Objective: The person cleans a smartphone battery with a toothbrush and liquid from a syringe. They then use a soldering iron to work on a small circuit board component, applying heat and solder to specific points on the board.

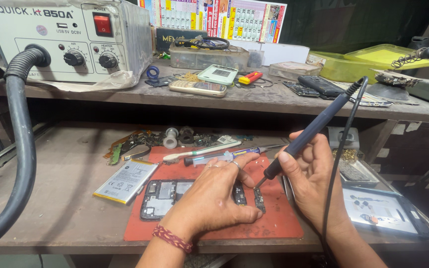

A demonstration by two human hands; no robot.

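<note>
Covering the opened phone [161, 197], left hand [209, 198] hides its middle.

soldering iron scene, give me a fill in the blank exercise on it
1. The right hand holds a soldering iron whose tip points at a small ____ board on the mat.
2. The opened phone lies on a ____ mat.
3. The left hand wears a woven band on its ____.
4. The flat battery lies to the ____ of the mat.

Missing words: circuit; red; wrist; left
</note>
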